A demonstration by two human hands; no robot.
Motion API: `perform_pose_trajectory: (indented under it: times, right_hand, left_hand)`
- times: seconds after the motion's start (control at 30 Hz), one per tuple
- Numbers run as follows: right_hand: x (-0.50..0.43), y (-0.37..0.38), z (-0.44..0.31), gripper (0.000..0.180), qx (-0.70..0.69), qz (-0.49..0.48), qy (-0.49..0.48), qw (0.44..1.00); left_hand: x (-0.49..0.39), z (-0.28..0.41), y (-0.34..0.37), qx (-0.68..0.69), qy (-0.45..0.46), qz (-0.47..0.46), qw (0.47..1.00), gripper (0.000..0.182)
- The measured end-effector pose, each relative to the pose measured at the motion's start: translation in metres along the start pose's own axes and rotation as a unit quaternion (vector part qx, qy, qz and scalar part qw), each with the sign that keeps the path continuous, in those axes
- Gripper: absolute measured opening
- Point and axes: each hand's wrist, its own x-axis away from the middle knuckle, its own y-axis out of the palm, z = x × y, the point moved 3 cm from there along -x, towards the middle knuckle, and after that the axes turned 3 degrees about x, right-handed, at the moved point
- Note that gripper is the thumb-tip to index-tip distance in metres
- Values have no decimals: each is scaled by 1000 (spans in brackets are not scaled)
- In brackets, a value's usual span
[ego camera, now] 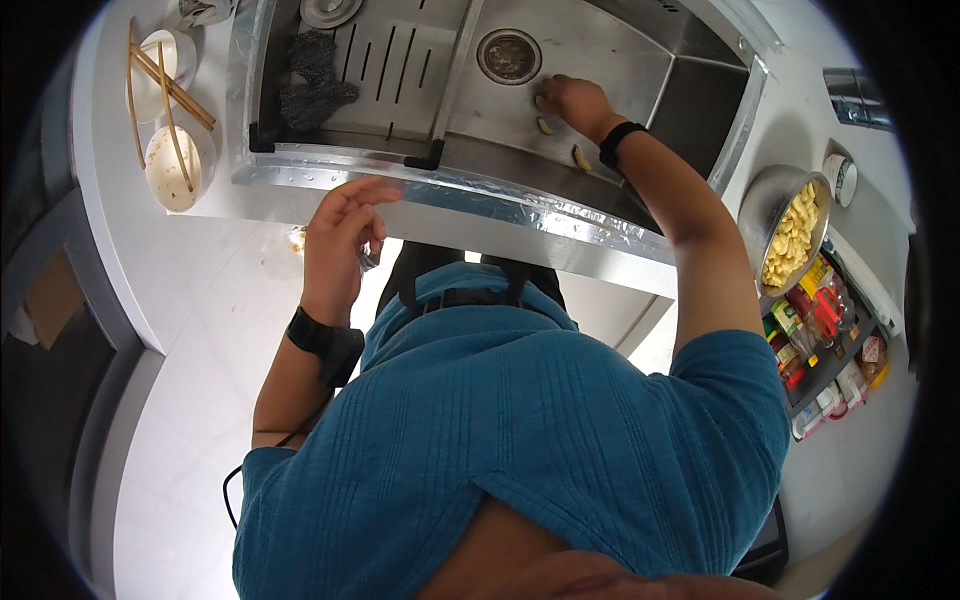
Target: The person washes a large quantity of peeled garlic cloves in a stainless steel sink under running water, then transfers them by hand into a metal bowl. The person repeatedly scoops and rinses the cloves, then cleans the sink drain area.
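Observation:
My right hand (576, 103) reaches into the sink basin (615, 67), its fingertips closed on a small pale food piece (541, 101) near the round drain (510, 56). Two more yellowish scraps with darker edges, one nearer the hand (544, 126) and one nearer the front wall (581, 158), lie on the basin floor. My left hand (349, 221) hovers by the sink's front edge (457, 191), fingers loosely apart. A dark shiny thing (370, 256) shows beside its palm; whether it touches the hand is unclear.
A metal bowl (765, 202) of yellow cut pieces (793, 236) stands right, beside a rack of jars and packets (814, 315). At left are white bowls (174, 172) with wooden chopsticks (176, 86). Dark mesh cloths (315, 97) lie on the slotted drainer tray (405, 75).

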Motion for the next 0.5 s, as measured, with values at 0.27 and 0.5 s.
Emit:
perform_pose_trajectory:
  times: [0.27,0.5]
  right_hand:
    - [8,19,1,25,-20,-77,-30,996]
    - [29,39,-19,24,-26,-94,-59,994]
  left_hand:
    - [-2,2,14,12,16,-22,1000,33]
    - [0,-2,21,21,11,-13,1000,33]
